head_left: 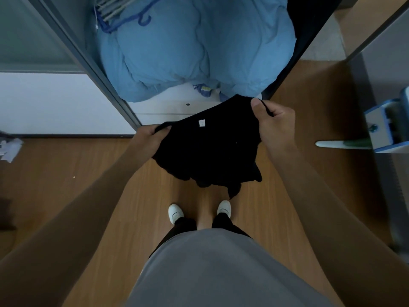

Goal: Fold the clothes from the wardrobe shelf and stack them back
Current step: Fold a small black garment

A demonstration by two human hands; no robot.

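Black garment [210, 151] is hanging in the air btwn both hands, in front of the wardrobe shelf [168, 107] and above the wood floor [88, 173], touching neither. Left hand [147, 138] is gripping its upper left edge, fingers curled round the cloth w/ thumb on top. Right hand [273, 122] is pinching the upper right edge a bit higher, thumb pressing fabric against curled fingers. Top edge is stretching btwn the two grips, tilting up toward the right. Rest of the cloth is drooping in uneven folds below, w/ a pointed corner hanging lowest at right. Small white label [201, 123] is showing near the top edge, approx. midway btwn the hands.

Behind it, a big blue duvet [194, 47] is filling the shelf and bulging toward the white front edge. Blue hanger [124, 21] is lying on the duvet's upper left part, beside some striped fabric [108, 7]. Small blue-and-yellow item [204, 89] is peeking out from under the duvet's front; can't tell what it is.

Person is standing facing the wardrobe, wearing a grey top [210, 262], dark trousers [186, 224] and white shoes [175, 212], feet apart on the floor below the garment. White paper scraps [8, 149] are lying on the floor at far left. Blue-and-white box [387, 122] w/ a white part sticking out is sitting at the right edge; can't tell what it is.
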